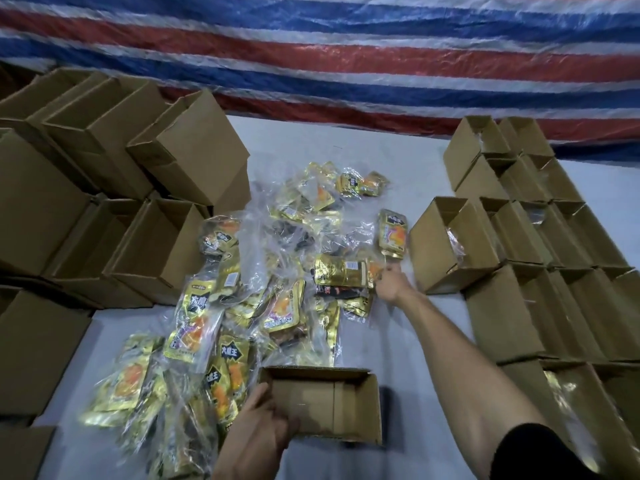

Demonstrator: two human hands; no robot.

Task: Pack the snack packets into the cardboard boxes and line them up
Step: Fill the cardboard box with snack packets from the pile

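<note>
A heap of gold snack packets in clear wrap covers the middle of the white table. My left hand grips the left wall of an open, empty cardboard box at the near edge. My right hand reaches out to the right side of the heap and pinches the clear wrap of a bundle of gold packets. One gold packet stands just beyond the hand, beside an open box with packets inside.
Empty open boxes are stacked in a pile on the left. Rows of open boxes line the right side, some holding packets. A red, white and blue striped tarp hangs behind the table.
</note>
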